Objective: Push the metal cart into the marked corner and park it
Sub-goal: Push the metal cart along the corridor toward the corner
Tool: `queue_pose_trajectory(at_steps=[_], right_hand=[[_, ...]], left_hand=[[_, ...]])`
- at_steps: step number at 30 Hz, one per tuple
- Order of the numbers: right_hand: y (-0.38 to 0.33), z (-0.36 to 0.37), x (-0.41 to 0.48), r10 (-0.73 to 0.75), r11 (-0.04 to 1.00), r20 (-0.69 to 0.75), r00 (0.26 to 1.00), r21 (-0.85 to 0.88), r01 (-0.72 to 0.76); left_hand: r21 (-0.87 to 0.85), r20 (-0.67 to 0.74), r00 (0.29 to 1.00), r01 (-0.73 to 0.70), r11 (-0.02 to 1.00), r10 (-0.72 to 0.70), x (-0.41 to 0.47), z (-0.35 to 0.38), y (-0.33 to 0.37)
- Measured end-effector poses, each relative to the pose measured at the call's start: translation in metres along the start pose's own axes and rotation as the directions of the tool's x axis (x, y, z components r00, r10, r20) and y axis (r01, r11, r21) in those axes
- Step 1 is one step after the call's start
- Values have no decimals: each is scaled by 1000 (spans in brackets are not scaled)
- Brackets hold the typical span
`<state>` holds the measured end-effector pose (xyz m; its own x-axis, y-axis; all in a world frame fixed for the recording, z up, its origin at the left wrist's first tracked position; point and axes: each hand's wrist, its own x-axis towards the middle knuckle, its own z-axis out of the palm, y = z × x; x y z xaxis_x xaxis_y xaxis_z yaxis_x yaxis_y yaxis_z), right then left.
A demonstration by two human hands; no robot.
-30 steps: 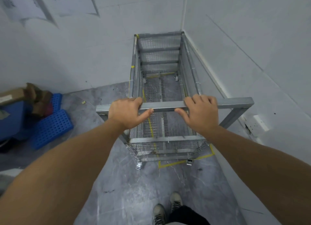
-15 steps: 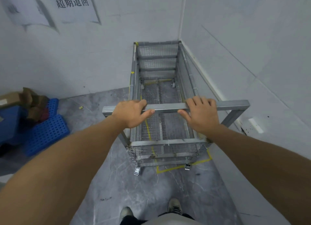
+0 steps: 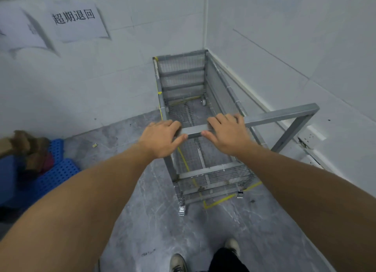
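A tall metal cart [image 3: 221, 176] with wire-mesh sides stands in the room's corner, its far end against the back wall and its right side along the right wall. Yellow floor tape [image 3: 223, 199] marks the corner bay; the cart's near-left caster [image 3: 182, 210] sits just outside the tape's corner. My left hand [image 3: 162, 136] and my right hand [image 3: 225, 132] both grip the grey handle bar [image 3: 280, 115] at the cart's near end, close together, thumbs under the bar.
Blue perforated plastic panels [image 3: 55, 174] and torn cardboard [image 3: 26, 147] lie on the floor at the left. A paper sign [image 3: 75, 21] hangs on the back wall. A wall socket [image 3: 316, 132] sits low on the right wall. My feet [image 3: 179, 263] are below.
The cart has rolled a little deeper into the corner. My hands have slid closer together on the bar, and the view has shifted right and down.
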<state>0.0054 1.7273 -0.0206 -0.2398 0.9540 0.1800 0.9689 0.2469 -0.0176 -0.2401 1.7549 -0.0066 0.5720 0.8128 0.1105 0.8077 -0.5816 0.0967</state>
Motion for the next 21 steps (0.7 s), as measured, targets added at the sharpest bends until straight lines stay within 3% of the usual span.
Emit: queue_pose_trajectory(at_steps=[3, 6, 12, 21], right_hand=[[-1, 6, 3, -50, 998, -31, 998, -45, 48], [0, 14, 3, -96, 992, -131, 987, -98, 84], [8, 31, 7, -161, 981, -329, 930, -159, 114], [5, 34, 5, -139, 988, -380, 914, -113, 104]], left_hand=[[-16, 11, 1000, -9, 1000, 9, 3, 8, 4], [57, -65, 998, -6, 998, 10, 2, 13, 2], [42, -171, 985, -23, 999, 30, 3, 20, 0], [45, -243, 970, 19, 999, -7, 2, 22, 6]])
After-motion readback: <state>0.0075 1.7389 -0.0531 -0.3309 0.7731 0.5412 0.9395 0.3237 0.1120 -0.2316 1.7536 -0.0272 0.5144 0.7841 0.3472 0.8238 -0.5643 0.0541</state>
